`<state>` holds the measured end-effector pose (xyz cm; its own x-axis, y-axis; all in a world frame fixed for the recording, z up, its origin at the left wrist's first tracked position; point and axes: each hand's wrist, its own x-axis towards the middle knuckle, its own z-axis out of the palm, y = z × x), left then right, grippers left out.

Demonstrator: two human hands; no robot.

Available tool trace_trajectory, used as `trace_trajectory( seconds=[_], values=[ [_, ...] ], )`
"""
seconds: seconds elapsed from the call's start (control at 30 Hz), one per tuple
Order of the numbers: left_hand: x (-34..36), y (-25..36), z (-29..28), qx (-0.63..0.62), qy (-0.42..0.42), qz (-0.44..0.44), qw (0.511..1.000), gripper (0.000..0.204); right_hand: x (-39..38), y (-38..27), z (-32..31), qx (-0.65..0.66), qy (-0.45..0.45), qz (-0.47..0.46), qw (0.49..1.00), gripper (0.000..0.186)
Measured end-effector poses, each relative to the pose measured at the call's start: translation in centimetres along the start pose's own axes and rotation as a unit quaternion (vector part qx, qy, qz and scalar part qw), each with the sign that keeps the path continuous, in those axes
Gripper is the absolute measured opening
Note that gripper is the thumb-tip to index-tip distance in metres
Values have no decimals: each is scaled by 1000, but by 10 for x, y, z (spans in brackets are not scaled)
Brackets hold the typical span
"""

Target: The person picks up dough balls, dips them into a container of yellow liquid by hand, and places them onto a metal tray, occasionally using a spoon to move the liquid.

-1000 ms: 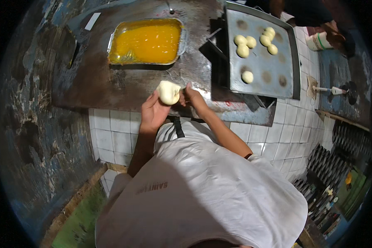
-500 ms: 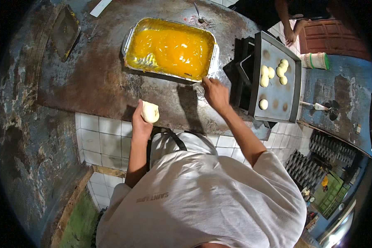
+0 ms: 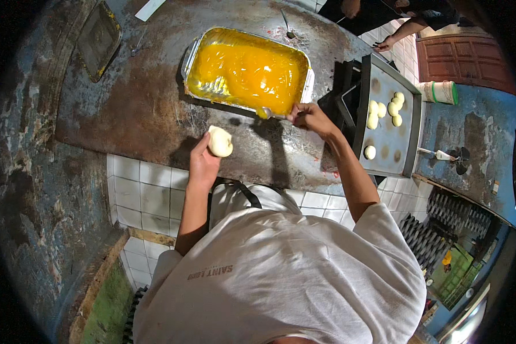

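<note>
In my left hand (image 3: 203, 160) is a pale dough ball (image 3: 220, 141) with a fold on its side, held above the front of the worn metal table (image 3: 132, 114). My right hand (image 3: 309, 119) is closed on a metal spoon (image 3: 275, 116) that carries a yellow blob (image 3: 262, 113) at the front edge of a foil tray (image 3: 307, 83) filled with glossy yellow filling (image 3: 235, 66). To the right, a metal baking pan (image 3: 391, 159) holds several pale dough balls (image 3: 370, 152) in clusters and one alone.
A dark dirty tray (image 3: 97, 43), a white strip (image 3: 149, 8) and another utensil (image 3: 286, 26) lie on the table. Another person's hand (image 3: 384, 43) is beyond the pan. A white bucket (image 3: 441, 93), a blue side surface (image 3: 481, 143) and black racks (image 3: 418, 246) are at right.
My right hand left the dough, reached to the foil tray's edge and now holds the spoon with filling. My left hand kept the dough. The other person's arms moved; the view has shifted.
</note>
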<state>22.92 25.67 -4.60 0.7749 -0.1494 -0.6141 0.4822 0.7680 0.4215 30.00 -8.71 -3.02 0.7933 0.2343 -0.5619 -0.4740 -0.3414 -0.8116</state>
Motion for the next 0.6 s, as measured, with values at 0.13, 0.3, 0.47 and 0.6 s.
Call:
trace_trajectory(
  seconds=[0.13,0.3,0.47,0.6],
  values=[
    [6,-37,43,-17,-82,-39,996,40,-56,8,34,157,-97,-14,983,17],
    [-11,-81,92,-78,-118,-81,987,43,-78,93,92,260,64,-97,959,17],
    [-36,-102,116,-67,-158,-113,979,69,-115,176,102,264,151,-97,948,18],
    [-54,-128,131,-20,-180,-120,976,79,-116,177,85,-130,244,-50,960,31]
  ],
)
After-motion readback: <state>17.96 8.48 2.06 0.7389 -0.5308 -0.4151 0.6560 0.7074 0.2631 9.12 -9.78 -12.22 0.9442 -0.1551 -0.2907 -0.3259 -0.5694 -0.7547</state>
